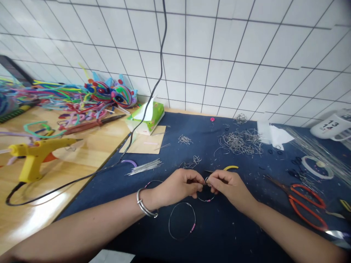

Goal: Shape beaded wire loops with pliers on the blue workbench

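With your left hand (175, 187) and right hand (231, 188) fingers both pinching the pink-beaded wire loop (208, 200) over the dark-blue surface (225, 233), brace one side and work the other gently.

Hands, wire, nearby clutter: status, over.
Left hand and right hand pinching thin wire. Pink beads on the arc just below. Second beaded loop nearer the wearer; yellow handle just beyond right hand.
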`<state>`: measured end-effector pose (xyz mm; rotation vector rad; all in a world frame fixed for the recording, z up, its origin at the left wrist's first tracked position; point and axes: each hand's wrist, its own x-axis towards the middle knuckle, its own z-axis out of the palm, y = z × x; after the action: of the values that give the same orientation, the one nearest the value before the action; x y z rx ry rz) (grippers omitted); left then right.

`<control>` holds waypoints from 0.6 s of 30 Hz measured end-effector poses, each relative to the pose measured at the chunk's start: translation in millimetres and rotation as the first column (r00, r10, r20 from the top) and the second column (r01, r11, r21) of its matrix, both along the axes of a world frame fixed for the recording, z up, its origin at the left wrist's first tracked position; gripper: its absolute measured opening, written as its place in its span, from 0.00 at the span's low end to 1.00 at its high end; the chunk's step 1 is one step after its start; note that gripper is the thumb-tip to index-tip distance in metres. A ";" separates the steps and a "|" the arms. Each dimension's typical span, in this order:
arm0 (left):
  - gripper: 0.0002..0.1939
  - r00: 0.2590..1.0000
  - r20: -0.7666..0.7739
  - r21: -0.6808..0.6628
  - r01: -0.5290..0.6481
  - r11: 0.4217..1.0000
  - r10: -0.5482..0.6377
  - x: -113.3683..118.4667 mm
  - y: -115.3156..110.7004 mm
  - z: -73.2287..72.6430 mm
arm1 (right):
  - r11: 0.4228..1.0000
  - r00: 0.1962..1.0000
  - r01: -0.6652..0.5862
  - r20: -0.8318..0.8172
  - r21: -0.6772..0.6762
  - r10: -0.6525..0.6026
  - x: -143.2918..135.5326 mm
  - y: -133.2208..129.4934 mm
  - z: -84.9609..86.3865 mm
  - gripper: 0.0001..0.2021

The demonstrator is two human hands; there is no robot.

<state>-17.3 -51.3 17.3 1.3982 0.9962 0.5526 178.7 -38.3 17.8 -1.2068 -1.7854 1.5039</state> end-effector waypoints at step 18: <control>0.09 0.995 0.083 -0.102 -0.044 0.994 0.052 0.3 1.5 -3.9 | 0.992 1.000 0.008 -0.018 0.123 -0.006 0.8 1.6 -3.7 0.07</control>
<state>-17.1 -49.8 13.4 1.2546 0.9774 0.5861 179.5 -36.6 14.0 -1.1348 -1.8312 1.3751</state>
